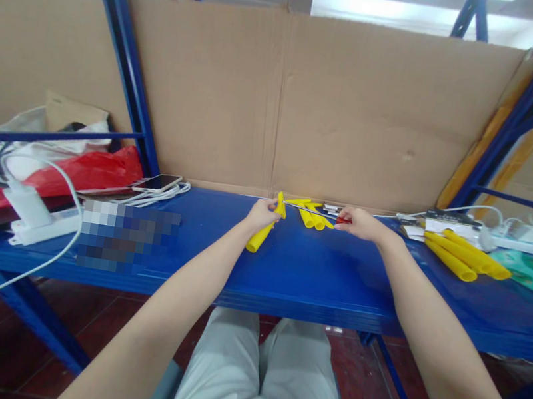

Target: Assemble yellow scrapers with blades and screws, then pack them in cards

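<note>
Spanning the space between the two hands: one slim metal-shafted screwdriver with a red handle (324, 215), axis nearly left to right, tip at the far, broader end of one bright yellow plastic tubular piece (259, 239). Contact of tip and piece: cannot be told. Location of piece: left of the right hand (358, 223), over the blue metal tabletop (315, 275); long axis slanting from far right to near left, crosswise to the shaft. Nearer hand: left hand (262, 215), fingers closed round the piece below its broad end. Right hand: gripping the red handle. Appearance of piece: plain smooth body, round near end, projections at the far end, finer detail too small to read. Adjacent: several loose yellow plastic pieces (313, 218), seen behind the shaft.
</note>
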Tool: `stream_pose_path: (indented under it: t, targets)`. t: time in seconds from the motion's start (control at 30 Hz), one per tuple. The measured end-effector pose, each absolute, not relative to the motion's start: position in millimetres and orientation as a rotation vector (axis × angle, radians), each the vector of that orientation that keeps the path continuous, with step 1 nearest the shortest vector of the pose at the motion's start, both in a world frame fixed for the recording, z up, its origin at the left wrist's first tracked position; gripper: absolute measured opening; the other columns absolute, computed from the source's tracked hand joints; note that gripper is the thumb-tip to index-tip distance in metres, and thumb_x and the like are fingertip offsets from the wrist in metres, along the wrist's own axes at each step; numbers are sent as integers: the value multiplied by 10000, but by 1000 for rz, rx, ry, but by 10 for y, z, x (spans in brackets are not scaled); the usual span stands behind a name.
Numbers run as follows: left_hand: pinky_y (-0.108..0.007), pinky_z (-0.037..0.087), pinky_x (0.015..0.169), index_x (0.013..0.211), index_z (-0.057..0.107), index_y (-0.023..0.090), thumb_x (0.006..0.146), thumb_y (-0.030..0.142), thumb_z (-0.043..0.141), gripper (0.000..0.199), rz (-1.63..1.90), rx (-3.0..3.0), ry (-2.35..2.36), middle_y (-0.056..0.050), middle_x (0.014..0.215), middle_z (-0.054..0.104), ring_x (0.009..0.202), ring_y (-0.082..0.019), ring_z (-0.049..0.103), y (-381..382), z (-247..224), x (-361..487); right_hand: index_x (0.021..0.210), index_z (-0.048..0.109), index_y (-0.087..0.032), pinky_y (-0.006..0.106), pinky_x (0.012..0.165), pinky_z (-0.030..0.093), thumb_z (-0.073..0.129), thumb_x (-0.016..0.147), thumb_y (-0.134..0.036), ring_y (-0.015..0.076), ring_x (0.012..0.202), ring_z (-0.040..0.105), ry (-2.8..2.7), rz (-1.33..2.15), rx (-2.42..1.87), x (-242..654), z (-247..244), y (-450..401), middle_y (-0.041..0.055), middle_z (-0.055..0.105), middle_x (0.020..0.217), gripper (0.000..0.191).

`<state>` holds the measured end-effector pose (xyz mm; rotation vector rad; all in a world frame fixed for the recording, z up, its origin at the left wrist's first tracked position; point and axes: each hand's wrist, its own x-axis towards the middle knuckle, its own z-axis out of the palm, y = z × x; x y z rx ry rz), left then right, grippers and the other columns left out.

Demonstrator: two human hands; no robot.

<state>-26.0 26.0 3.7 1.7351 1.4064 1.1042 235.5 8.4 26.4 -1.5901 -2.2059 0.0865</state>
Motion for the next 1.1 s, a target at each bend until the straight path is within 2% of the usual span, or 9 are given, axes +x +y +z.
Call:
stream_pose_path:
  t: [0.13, 0.27, 0.43, 0.67, 0.9, 1.1]
  targets:
    - [-173, 455, 478, 1296, 528, 171, 687, 8, 573, 633, 1079, 1812, 1487, -88, 1178, 608, 505, -47, 567, 301, 12, -272, 726, 476, -207, 254, 599, 421, 650, 646, -240, 160, 666, 574, -2131, 57, -1618, 2331, 256, 74, 27, 641, 733, 193]
    - [-185, 473, 546, 1254, 573, 194, 709, 70, 593, 560, 1058, 1910, 1550, -71, 1150, 631, 610, -92, 622, 352, -17, -299, 705, 428, -217, 245, 565, 403, 639, 654, -228, 149, 628, 562, -2121, 64, -1586, 2318, 264, 54, 17, 625, 699, 218]
    - [-205, 483, 626, 1184, 626, 195, 713, 91, 596, 483, 1058, 2011, 1571, -62, 1090, 661, 744, -144, 647, 355, -17, -318, 729, 448, -216, 246, 535, 399, 630, 681, -295, 141, 556, 560, -2185, 236, -1544, 2362, 250, 74, 10, 616, 628, 204]
    - [-238, 472, 749, 1107, 666, 166, 726, 119, 615, 388, 1012, 2141, 1672, -71, 1035, 683, 886, -192, 642, 230, 80, -293, 718, 510, -205, 260, 578, 401, 602, 696, -374, 166, 635, 573, -2282, 142, -1505, 2409, 218, 136, 14, 621, 607, 194]
    - [-257, 464, 792, 1087, 672, 173, 731, 120, 616, 364, 1010, 2180, 1704, -73, 1014, 693, 935, -211, 634, 183, 108, -283, 738, 519, -196, 264, 619, 399, 593, 698, -329, 171, 686, 562, -2276, 97, -1517, 2387, 221, 130, 35, 630, 691, 156]
    - [-255, 466, 787, 1103, 667, 186, 728, 111, 609, 386, 1013, 2165, 1678, -57, 1003, 699, 911, -209, 639, 165, 115, -288, 727, 461, -214, 252, 602, 391, 643, 631, -286, 163, 680, 545, -2195, 78, -1560, 2345, 235, 107, 22, 612, 704, 217]
